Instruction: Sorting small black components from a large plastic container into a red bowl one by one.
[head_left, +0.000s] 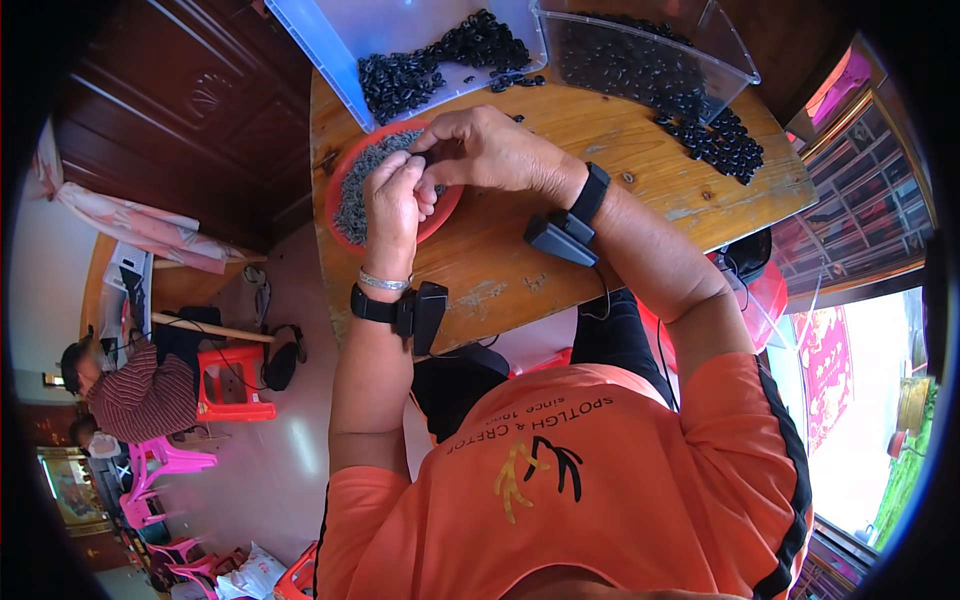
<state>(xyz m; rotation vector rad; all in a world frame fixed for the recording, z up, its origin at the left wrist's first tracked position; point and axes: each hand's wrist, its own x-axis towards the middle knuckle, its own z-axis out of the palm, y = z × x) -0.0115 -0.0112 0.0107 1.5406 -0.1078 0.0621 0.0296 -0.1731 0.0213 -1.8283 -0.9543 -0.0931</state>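
Observation:
My left hand (395, 195) is closed, its fingers curled over the red bowl (336, 215). Against its fingertips my right hand (490, 150) pinches with thumb and forefinger. Something small and dark seems to show between the fingertips, too hidden to name. The bowl holds many small grey metal pieces (352, 205), slim and short like pins or screws. Beyond my hands, small glossy black parts (400, 85) lie heaped in a bluish clear plastic bin (320, 60). A loose pile of like black parts (725, 145) rests on the wooden table (640, 205), to the right.
A second clear bin (735, 75) with black parts stands at the far right. A few parts (515, 80) lie between the bins. Straps with dark boxes (560, 240) sit on both my wrists. To the left, a person in a striped top (140, 395) sits near a red stool (232, 385).

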